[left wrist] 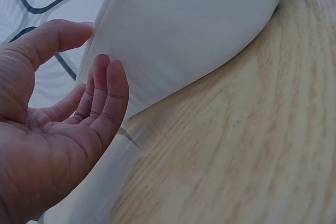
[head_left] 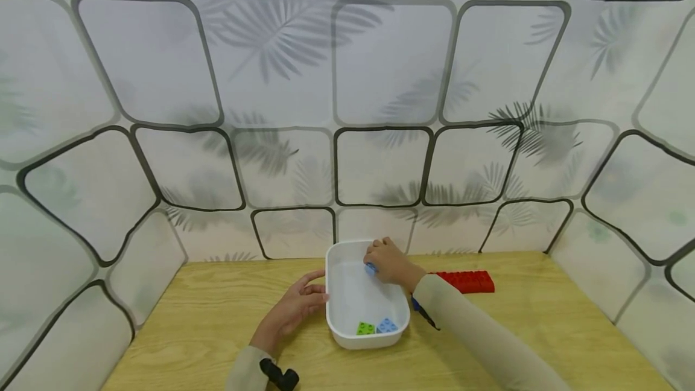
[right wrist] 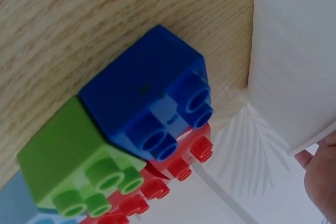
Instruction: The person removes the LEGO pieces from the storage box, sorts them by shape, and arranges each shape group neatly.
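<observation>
A white plastic tub (head_left: 347, 294) stands on the table, with a green toy brick (head_left: 365, 328) and a light blue toy brick (head_left: 387, 325) at its near end. My right hand (head_left: 390, 263) reaches over the tub's far right side and holds another light blue brick (head_left: 371, 269); in the right wrist view only part of that hand (right wrist: 323, 179) shows, with the brick hidden. At the tub's left side is my left hand (head_left: 295, 306), fingers loosely bent. In the left wrist view its index fingertip meets the tub's edge, and the palm holds nothing.
Right of the tub lie red bricks (head_left: 469, 282), partly behind the right forearm. Close up, a dark blue brick (right wrist: 144, 80), a green brick (right wrist: 73, 156) and a light blue brick (right wrist: 18, 203) sit in a row before them. A patterned curtain (head_left: 293, 168) closes off the back.
</observation>
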Tool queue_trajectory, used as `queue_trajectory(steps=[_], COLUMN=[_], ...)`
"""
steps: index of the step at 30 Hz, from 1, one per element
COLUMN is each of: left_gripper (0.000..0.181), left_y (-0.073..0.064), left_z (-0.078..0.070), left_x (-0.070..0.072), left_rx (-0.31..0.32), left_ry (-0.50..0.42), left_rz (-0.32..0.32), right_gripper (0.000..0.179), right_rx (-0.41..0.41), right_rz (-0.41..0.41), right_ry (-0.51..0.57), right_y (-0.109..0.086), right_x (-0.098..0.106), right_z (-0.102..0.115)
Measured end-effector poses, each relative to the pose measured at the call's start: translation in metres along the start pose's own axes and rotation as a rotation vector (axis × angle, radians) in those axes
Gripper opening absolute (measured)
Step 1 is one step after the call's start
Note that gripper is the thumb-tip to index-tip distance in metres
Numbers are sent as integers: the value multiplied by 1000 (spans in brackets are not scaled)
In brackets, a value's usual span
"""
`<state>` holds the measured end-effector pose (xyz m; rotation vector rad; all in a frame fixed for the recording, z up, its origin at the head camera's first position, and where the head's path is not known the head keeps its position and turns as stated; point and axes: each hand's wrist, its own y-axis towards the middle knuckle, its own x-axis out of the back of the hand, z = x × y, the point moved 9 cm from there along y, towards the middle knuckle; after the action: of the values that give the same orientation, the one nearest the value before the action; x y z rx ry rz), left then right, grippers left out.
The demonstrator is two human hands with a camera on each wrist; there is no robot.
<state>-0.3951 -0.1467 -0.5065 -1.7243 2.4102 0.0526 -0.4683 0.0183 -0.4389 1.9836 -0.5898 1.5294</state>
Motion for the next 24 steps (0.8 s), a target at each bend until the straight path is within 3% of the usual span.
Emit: queue_trajectory(steps=[12,24], left_gripper=[73,71], left_y=[1,0], left_z=[3,1], left_x=[0,0], left_rx=[-10,-9], left_ry=[7,-5], left_rz=[-3,-1], right_gripper=[19,25], right_rx=[-5,118], right_rz=[-26,-193], right_ry=[32,40], right_y=[-3,-8], right_x=[-1,18], right_z=[-3,10])
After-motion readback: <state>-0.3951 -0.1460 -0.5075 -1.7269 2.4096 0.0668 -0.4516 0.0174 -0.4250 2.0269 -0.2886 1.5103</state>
